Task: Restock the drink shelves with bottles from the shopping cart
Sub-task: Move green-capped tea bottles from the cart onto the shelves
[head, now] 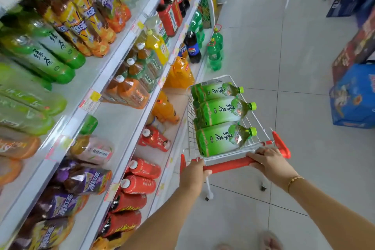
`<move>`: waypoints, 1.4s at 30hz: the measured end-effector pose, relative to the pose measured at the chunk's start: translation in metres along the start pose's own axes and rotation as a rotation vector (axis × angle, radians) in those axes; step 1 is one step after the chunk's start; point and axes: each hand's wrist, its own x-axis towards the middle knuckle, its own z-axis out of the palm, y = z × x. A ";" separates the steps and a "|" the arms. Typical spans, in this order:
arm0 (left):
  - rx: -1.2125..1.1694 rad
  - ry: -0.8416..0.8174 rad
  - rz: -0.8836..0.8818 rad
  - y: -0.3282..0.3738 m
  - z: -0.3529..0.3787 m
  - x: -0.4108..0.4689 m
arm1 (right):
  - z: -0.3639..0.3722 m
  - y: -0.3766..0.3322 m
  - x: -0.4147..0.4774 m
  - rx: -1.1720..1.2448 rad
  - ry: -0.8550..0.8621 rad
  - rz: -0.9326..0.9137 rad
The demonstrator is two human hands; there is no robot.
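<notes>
Left hand (192,172): fingers (199,162) curled over the red handle bar (229,165) near its left end, gripping it. Right hand (267,159): fingers (261,151) wrapped over the same bar toward its right end, likewise gripping. Neither hand holds a bottle. The two-handed grip suits steering the cart, not unloading it.

The shopping cart (189,119) stands on the tiled floor (284,67) just beside the drink shelves (121,50), judged to be placed so that the stock is within reach. Three green tea bottles (219,111) lie on their sides in the basket, side by side, caps toward the aisle.

Matching green-labelled bottles (50,55) occupy an upper shelf. A bare stretch (119,122) shows on the middle shelf. Restocking is judged not yet begun.
</notes>
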 end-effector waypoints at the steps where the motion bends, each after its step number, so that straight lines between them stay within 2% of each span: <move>1: 0.006 -0.005 -0.005 0.014 -0.001 0.011 | -0.008 0.017 0.012 0.001 -0.020 -0.019; 6: 0.110 -0.074 -0.010 0.092 -0.008 0.068 | -0.050 0.101 0.070 0.018 -0.062 -0.094; 9: 0.003 -0.202 -0.047 0.138 -0.015 0.102 | -0.070 0.150 0.098 0.044 -0.180 -0.001; 12: -0.138 -0.279 -0.012 0.177 -0.023 0.130 | -0.083 0.181 0.129 0.005 -0.255 0.103; 15: -0.123 -0.422 0.095 0.199 -0.036 0.154 | -0.092 0.186 0.158 0.017 -0.306 0.289; 16: -0.145 -0.422 0.100 0.201 -0.046 0.165 | -0.092 0.182 0.166 0.037 -0.316 0.377; 17: -0.198 -0.342 0.066 0.204 -0.061 0.178 | -0.092 0.174 0.173 0.052 -0.311 0.452; 20: -0.287 0.171 -0.079 0.202 -0.111 0.235 | -0.089 0.150 0.191 0.136 -0.230 0.735; 21: -0.273 0.220 -0.093 0.202 -0.126 0.256 | -0.088 0.143 0.197 0.207 -0.245 0.850; 22: -0.246 0.169 -0.100 0.203 -0.136 0.277 | -0.086 0.139 0.204 0.316 -0.265 0.942; 25: -0.185 -0.165 -0.101 0.218 -0.149 0.318 | -0.080 0.139 0.218 0.654 -0.272 1.170; 28: -0.155 -0.363 -0.126 0.228 -0.147 0.341 | -0.079 0.142 0.223 0.748 -0.242 1.238; 31: -0.213 -0.449 -0.231 0.225 -0.145 0.360 | -0.078 0.134 0.224 0.932 -0.064 1.313; 34: -0.300 -0.515 -0.263 0.215 -0.143 0.366 | -0.071 0.126 0.214 1.038 0.124 1.253; 37: -0.293 -0.504 -0.252 0.200 -0.145 0.366 | -0.072 0.122 0.211 1.121 0.222 1.150; 42: -0.317 -0.346 -0.259 0.167 -0.149 0.345 | -0.080 0.126 0.225 1.250 0.214 1.125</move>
